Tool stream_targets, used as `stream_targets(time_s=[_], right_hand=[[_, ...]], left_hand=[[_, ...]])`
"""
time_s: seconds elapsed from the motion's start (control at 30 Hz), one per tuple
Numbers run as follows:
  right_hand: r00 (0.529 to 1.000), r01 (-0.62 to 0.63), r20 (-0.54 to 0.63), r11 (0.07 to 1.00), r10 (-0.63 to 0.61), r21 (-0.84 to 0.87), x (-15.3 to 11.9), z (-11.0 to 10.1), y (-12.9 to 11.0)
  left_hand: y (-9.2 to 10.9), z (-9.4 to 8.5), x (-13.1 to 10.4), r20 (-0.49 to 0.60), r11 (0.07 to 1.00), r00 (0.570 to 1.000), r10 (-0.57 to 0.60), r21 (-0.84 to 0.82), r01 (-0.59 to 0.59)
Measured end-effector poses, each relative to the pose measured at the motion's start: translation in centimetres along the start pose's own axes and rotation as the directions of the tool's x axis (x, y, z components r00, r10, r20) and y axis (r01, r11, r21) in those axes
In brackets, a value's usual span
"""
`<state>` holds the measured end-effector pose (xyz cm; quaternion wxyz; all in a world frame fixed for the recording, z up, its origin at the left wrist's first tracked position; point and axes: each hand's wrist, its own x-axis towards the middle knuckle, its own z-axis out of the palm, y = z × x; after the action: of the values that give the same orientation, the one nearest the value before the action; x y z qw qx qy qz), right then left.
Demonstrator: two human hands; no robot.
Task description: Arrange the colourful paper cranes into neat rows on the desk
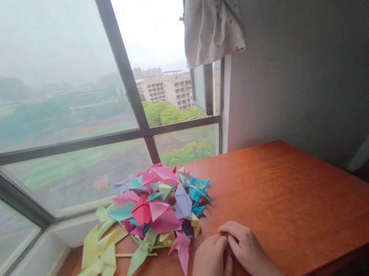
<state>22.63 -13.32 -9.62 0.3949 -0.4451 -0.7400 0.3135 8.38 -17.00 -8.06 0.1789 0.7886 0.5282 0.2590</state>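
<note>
My left hand (pixel 212 266) and my right hand (pixel 244 246) meet low over the wooden table (pixel 287 196), their fingertips touching. Fingers on both hands are curled closed, and whatever may lie between them is hidden. Just left of my hands lies a heap of folded paper shapes (pixel 163 218) in pink, blue, purple, green and yellow. Nearest to my left hand is a pink folded paper piece (pixel 182 250). A yellow paper pinwheel (pixel 100 257) on a thin stick lies at the heap's left side.
Large window panes (pixel 34 78) rise behind and left of the table, one sash standing open. A knotted, light curtain (pixel 210 24) hangs at the window's right. The grey wall (pixel 300 65) borders the table's right back side.
</note>
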Motion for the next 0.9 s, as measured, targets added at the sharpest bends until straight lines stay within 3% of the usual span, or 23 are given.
stream_targets(time_s=[0.9], right_hand=[[1.000,0.003,-0.024,1.000,-0.003,0.006,-0.14,0.10,0.46]], left_hand=[[-0.10,0.15,-0.05,-0.064,0.999,0.998,0.025,-0.042,-0.028]])
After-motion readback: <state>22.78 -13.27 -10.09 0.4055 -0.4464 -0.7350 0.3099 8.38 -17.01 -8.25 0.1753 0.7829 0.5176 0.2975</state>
